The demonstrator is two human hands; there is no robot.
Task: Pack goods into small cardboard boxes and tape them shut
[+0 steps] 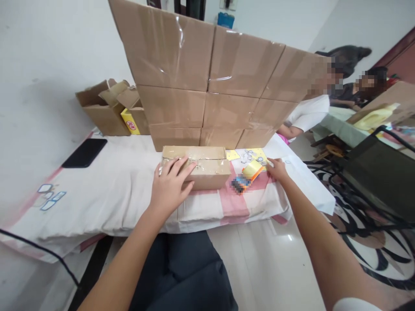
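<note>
A small cardboard box [207,166], sealed with clear tape, lies on the cloth-covered table [106,194] in front of me. My left hand [170,185] rests flat on its near left corner, fingers spread. An orange tape dispenser with a yellowish roll [249,173] lies just right of the box. My right hand [277,169] is at the dispenser's right end, fingertips touching it; whether they grip it is unclear.
A wall of stacked sealed cartons [214,86] stands behind the box. Open cartons [110,106] sit at the back left, a black phone [84,153] lies on the table's left. People sit at the far right beside a dark chair [379,177].
</note>
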